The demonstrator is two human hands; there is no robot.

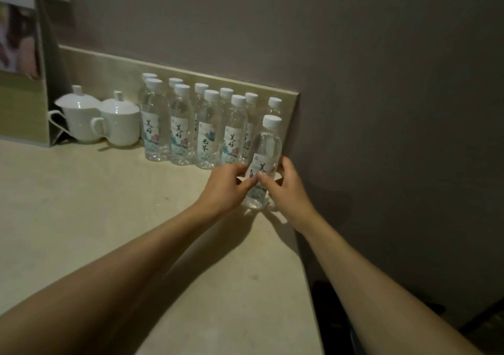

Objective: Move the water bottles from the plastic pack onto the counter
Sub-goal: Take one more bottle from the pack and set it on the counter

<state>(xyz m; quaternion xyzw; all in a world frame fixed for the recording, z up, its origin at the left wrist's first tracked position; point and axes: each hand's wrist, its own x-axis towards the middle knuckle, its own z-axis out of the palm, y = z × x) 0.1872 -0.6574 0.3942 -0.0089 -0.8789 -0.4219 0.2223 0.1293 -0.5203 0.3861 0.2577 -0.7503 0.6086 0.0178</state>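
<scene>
A clear water bottle (266, 147) with a white cap and printed label stands upright on the beige counter (81, 204), near its right edge. My left hand (225, 185) and my right hand (283, 187) both grip its lower half, thumbs on the label. Behind it, several more bottles of the same kind (180, 125) stand in two rows against the low backsplash. No plastic pack is in view.
Two white lidded cups (120, 122) stand left of the bottles. A standing card holder (21, 81) is at the far left. A grey wall rises behind the counter. The counter's right edge (305, 259) drops off to a dark floor.
</scene>
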